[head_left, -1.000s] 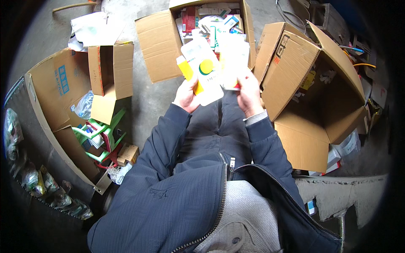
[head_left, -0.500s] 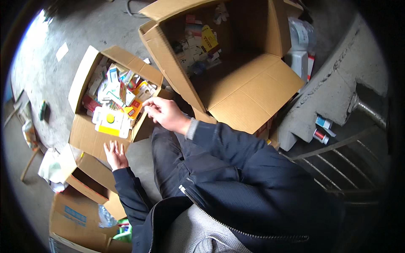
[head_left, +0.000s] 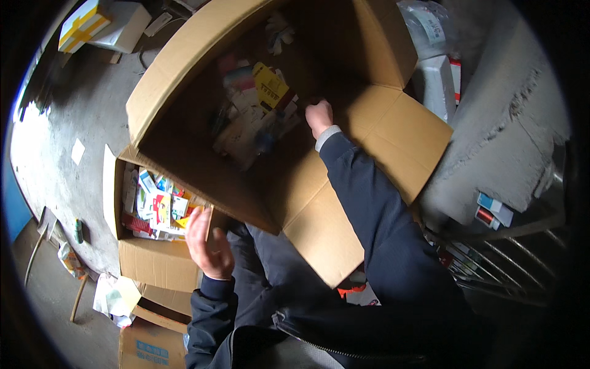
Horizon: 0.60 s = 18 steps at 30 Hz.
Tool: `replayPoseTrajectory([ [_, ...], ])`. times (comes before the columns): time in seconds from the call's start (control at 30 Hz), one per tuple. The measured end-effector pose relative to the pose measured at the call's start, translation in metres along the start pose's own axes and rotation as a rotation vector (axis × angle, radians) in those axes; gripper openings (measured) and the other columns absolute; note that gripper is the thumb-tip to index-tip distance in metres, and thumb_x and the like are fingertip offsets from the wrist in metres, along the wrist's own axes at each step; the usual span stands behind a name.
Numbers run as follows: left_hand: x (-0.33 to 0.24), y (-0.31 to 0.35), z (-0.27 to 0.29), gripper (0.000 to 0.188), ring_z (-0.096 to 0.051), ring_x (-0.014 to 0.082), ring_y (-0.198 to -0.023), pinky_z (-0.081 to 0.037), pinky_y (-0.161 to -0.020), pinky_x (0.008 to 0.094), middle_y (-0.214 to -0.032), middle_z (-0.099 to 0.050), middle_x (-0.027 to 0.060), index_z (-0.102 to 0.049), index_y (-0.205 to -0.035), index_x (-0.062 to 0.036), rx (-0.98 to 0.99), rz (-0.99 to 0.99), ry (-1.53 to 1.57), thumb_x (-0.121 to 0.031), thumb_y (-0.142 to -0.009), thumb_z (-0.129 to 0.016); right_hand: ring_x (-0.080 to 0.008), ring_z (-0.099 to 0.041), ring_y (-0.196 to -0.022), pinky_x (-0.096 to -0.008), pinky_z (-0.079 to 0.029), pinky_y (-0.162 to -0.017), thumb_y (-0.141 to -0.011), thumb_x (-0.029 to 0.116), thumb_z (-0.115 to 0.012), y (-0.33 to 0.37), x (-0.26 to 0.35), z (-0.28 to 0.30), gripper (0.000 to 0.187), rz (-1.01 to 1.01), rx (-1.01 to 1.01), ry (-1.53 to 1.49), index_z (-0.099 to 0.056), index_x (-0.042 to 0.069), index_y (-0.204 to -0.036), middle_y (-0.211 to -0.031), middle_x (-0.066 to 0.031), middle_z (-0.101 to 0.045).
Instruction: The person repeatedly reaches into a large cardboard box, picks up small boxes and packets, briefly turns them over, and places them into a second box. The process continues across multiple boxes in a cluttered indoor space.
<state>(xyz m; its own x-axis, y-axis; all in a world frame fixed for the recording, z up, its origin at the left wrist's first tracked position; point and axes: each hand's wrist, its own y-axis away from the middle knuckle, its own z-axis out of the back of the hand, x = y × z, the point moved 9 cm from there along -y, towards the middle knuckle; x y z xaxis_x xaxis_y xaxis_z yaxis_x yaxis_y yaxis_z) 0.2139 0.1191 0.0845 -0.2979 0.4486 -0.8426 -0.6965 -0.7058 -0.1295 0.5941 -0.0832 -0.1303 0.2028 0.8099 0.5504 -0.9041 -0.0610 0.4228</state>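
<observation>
Two bare hands work apart: your right hand (head_left: 319, 117) is inside the mouth of the large cardboard carton (head_left: 393, 129), fingers curled in toward the shadow, so whether they have hold of anything you cannot tell from here. Your left hand (head_left: 210, 243) hangs with its fingers loosely spread and nothing visible in it, near the corner of the smaller cardboard carton (head_left: 160, 263); whether it touches the cardboard is unclear. The large carton's mouth faces you with its flaps folded outward, which likely explains how your arm gets in unobstructed, the sleeve (head_left: 375, 203) passing over an open flap. Deep inside, to the left of your right hand, lie a yellow printed package (head_left: 270, 87) and paler packaging, loosely jumbled, perhaps because nothing divides the space. The smaller carton holds a dense heap of small packages (head_left: 161, 209), its walls apparently keeping them from spilling onto the concrete floor (head_left: 98, 197). At right, a pale concrete block (head_left: 491, 154) stands near the large carton.
</observation>
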Motion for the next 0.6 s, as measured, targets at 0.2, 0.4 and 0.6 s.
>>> replayPoseTrajectory([
  [0.2,-0.018,-0.047,-0.083,0.034,-0.067,0.0231,-0.103,-0.040,-0.102,0.0408,-0.103,-0.073,0.0060,-0.065,-0.118,-0.0077,0.065,-0.280,-0.344,-0.005,-0.084,-0.058,-0.0368,-0.061,-0.110,-0.0421,-0.050,-0.094,-0.090,0.032,-0.061,-0.081,0.013,-0.032,0.042,0.254,0.152,0.409,-0.062,0.006,-0.123,-0.120,-0.0207,-0.064],
  [0.4,-0.007,-0.035,-0.101,0.035,-0.068,0.0196,-0.094,-0.034,-0.104,0.0389,-0.099,-0.074,0.0038,-0.062,-0.115,-0.0089,0.178,-0.264,-0.409,0.003,-0.082,-0.056,-0.0306,-0.065,-0.099,-0.0410,-0.053,-0.086,-0.095,0.037,-0.059,-0.146,0.051,-0.088,0.044,0.387,0.003,0.355,-0.061,0.000,-0.120,-0.112,-0.0195,-0.065],
  [0.6,-0.002,-0.037,-0.105,0.025,-0.067,0.0172,-0.089,-0.035,-0.104,0.0362,-0.094,-0.075,0.0027,-0.067,-0.105,-0.0127,0.196,-0.242,-0.401,-0.002,-0.083,-0.062,-0.0260,-0.063,-0.096,-0.0397,-0.052,-0.083,-0.092,0.038,-0.065,-0.205,0.104,-0.150,0.045,0.581,0.290,0.644,-0.062,-0.001,-0.115,-0.106,-0.0165,-0.065],
])
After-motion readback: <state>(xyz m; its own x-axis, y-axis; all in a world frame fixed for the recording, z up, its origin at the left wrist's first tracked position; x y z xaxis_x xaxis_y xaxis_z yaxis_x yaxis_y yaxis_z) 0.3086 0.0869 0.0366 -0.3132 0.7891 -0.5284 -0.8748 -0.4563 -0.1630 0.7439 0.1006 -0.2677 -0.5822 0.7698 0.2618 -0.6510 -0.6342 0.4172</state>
